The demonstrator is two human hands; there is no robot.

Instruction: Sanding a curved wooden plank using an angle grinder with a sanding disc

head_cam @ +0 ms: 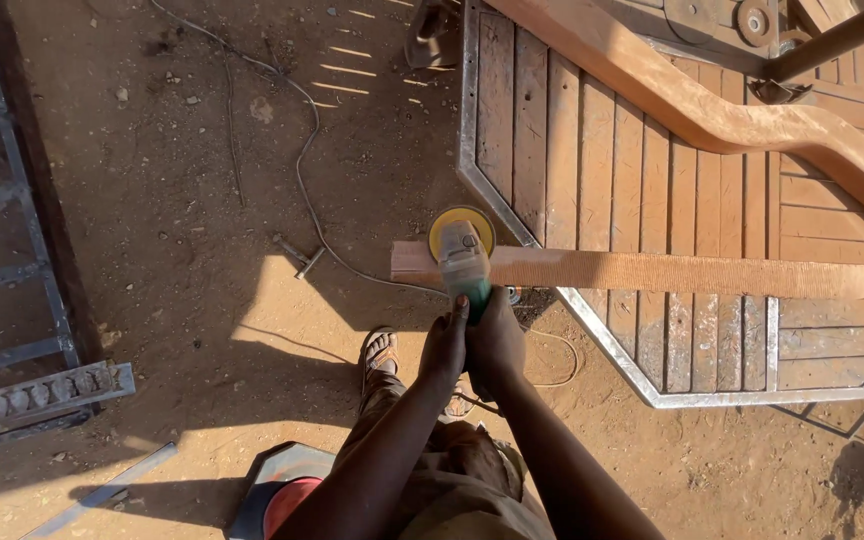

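A big wooden platform (pixel 652 190) of slats in a metal frame is lying on the dirt ground (pixel 182 200), filling the upper right of the view. A thick curved beam (pixel 712 110) is running across its top. Below that, a long flat plank (pixel 672 272) is lying over the platform's edge, its near end sticking out past the frame. At that end a grinder (pixel 463 262) with a round yellow disc is sitting against the plank. The person is gripping the grinder's green body with both hands, fingers wrapped tight around it: the left hand (pixel 444 345) is closing on its left side and the right hand (pixel 497 335) on its right, the two touching. A thin cable (pixel 302 150) is snaking over the ground toward the tool. A sandalled foot (pixel 380 352) is standing just below the hands.
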